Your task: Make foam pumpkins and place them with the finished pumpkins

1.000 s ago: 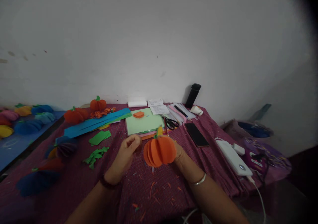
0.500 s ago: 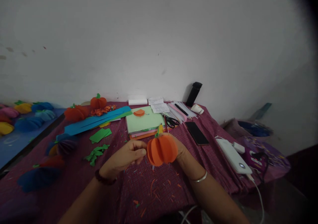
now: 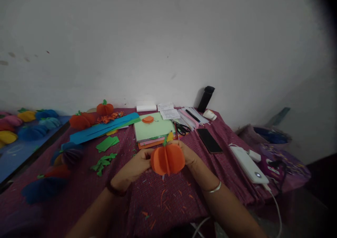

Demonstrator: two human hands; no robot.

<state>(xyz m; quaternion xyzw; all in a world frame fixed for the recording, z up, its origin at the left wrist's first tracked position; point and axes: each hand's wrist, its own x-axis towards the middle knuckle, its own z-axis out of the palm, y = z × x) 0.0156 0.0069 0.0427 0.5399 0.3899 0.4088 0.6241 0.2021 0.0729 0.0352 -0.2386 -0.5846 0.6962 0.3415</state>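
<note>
An orange paper pumpkin (image 3: pixel 167 159) with a green stem is held upright between my two hands, above the front of the table. My left hand (image 3: pixel 140 164) grips its left edge, fingers curled and thumb against the paper. From the right, my right hand (image 3: pixel 185 153) closes on the other side; the pumpkin hides part of its fingers. Behind the pumpkin lies a stack of coloured paper (image 3: pixel 154 130) with a flat orange paper piece (image 3: pixel 147 119) on it. Black-handled scissors (image 3: pixel 182 128) rest beside the stack.
Finished paper pumpkins (image 3: pixel 82 121) stand at the left. Blue paper strips (image 3: pixel 105 127), green paper pieces (image 3: pixel 107 143) and curly green cuttings (image 3: pixel 103 163) lie nearer. To the right are a phone (image 3: pixel 209 140), a white power bank (image 3: pixel 249 165) with a cable and a black bottle (image 3: pixel 206 99).
My left hand has come to the right and now grips the pumpkin's left edge. The pumpkin has shifted slightly left and turned, its folds showing differently.
</note>
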